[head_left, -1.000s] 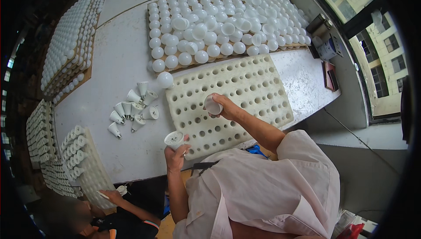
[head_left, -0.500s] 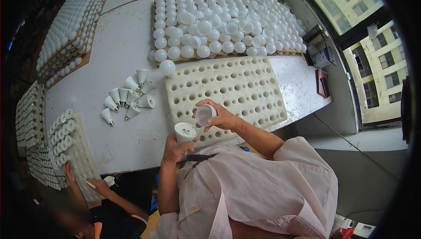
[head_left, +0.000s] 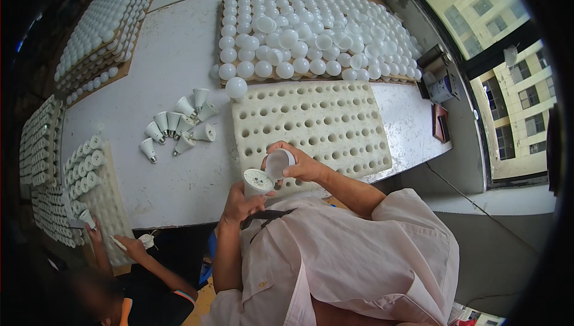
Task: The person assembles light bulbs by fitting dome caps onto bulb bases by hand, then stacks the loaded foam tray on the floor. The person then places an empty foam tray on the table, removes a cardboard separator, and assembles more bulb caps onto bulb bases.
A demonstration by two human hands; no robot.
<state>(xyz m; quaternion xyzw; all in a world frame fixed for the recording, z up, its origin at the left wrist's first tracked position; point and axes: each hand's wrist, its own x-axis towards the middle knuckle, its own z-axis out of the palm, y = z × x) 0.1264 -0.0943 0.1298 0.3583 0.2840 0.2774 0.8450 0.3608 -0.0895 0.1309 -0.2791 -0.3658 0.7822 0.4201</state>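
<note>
Both hands are now drawn in close to the chest, off the perforated foam tray (head_left: 335, 126) where the right hand was reaching a second ago. Left hand (head_left: 239, 203) is gripping a white bulb base (head_left: 258, 182), fingers closed around its body, open circuit-board end facing up. Right hand (head_left: 302, 167) is pinching a translucent dome cover (head_left: 278, 163) between thumb and fingers, tilted, its rim just beside the base's top edge; contact cannot be confirmed. Both parts are sitting over the near edge of the white table (head_left: 179, 69), in front of the tray. Loose bulb bases (head_left: 176, 127) are lying to the left of the tray; a heap of dome covers (head_left: 311, 33) is lying behind it. Another person's hand (head_left: 133, 243) is working at lower left.
</note>
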